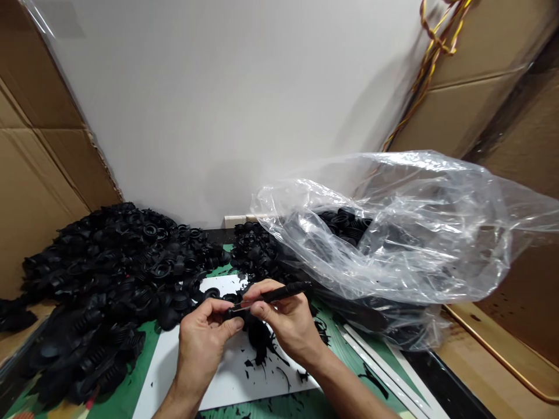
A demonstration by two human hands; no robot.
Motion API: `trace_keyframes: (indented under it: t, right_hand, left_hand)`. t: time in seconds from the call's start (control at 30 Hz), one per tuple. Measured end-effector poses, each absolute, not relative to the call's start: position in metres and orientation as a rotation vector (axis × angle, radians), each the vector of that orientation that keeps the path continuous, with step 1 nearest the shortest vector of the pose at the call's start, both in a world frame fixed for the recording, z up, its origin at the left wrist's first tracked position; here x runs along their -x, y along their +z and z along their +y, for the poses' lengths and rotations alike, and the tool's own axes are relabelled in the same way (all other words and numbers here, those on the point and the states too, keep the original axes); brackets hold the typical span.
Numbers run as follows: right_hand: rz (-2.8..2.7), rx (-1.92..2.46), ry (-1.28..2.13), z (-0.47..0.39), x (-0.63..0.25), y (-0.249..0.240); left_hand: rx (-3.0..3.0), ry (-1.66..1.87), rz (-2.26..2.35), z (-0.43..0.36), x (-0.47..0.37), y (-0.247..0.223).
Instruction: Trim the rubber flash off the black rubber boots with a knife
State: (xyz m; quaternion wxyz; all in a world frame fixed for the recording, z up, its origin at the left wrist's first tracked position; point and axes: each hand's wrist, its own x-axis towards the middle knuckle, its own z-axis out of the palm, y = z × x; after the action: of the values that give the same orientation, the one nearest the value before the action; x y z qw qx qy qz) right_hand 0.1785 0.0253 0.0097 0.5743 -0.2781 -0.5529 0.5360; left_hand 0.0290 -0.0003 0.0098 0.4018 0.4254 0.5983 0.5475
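My left hand (203,337) pinches a small black rubber part (230,313) between thumb and fingers, which hide most of it. In my right hand (283,320) is a slim pen-shaped tool with a black handle (286,291), gripped like a pencil. Its thin tip reaches the part at my left fingertips; whether it is a blade cannot be made out. Both hands are above a white sheet (166,372), where black scraps and thin strips (262,343) lie below my right hand.
Black ribbed rubber parts (126,256) are heaped at left, with a smaller heap (255,250) behind my hands. A clear plastic bag (414,250) holding black parts stands right. White strips (384,372) lie on the green surface (148,343). Cardboard (39,151) flanks the grey wall (227,105).
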Motion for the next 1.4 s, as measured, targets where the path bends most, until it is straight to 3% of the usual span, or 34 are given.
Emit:
trace_keyframes:
  t: [0.27, 0.5, 0.6, 0.8, 1.1, 1.4]
  right_hand:
    - [-1.383, 0.725, 1.196, 0.022, -0.176, 0.010]
    - [-1.645, 0.742, 0.487, 0.032, -0.190, 0.009]
    - [-1.527, 0.903, 0.398, 0.045, -0.199, 0.005]
    - [-1.462, 1.019, 0.745, 0.046, -0.195, 0.004]
    - [-1.254, 0.832, 1.247, 0.042, -0.189, 0.008]
    - [-1.553, 0.886, 1.421, 0.028, -0.179, 0.012]
  left_hand:
    - [-1.138, 1.344, 1.556, 0.001, -0.029, 0.009]
    - [-1.362, 1.379, 1.503, -0.003, -0.032, 0.008]
    - [-1.279, 1.401, 1.501, -0.002, -0.033, 0.008]
    - [-1.068, 1.438, 1.392, -0.001, -0.032, 0.011]
    - [-0.986, 1.459, 1.334, 0.000, -0.031, 0.014]
    - [-0.930, 1.493, 1.312, 0.001, -0.032, 0.012]
